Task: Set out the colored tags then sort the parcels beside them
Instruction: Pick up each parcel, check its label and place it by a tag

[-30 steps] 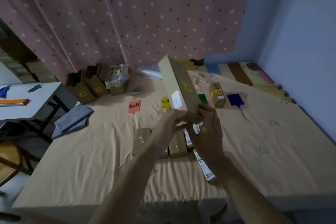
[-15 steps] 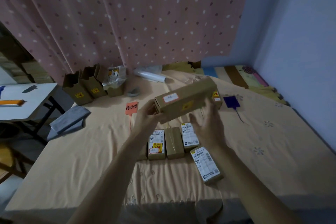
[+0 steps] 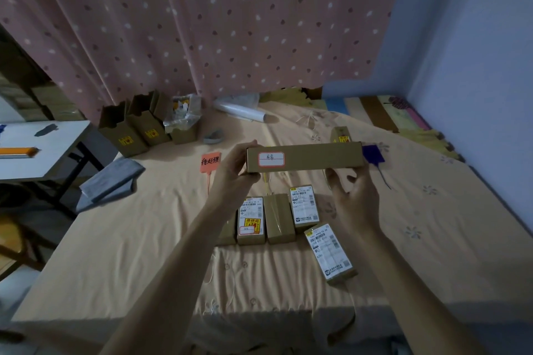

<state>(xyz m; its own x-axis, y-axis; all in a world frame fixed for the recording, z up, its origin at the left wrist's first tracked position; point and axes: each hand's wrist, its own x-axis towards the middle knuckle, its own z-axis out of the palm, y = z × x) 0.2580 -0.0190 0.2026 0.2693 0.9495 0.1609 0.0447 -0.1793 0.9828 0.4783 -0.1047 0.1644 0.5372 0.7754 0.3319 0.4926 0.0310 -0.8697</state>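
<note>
The long brown cardboard parcel (image 3: 304, 157) is held level above the peach-sheeted bed (image 3: 144, 225). The left hand (image 3: 233, 166) grips its left end with curled fingers, and the right hand (image 3: 353, 193) curls its fingers under the right end. Best to keep the white red-edged label (image 3: 271, 159) facing up, read it, then lay the parcel just beside the matching tag, orange paper tag (image 3: 210, 162) or dark blue tag (image 3: 373, 154), without covering it. Half a second ago the parcel was tilted; a second ago it stood nearly on end
</note>
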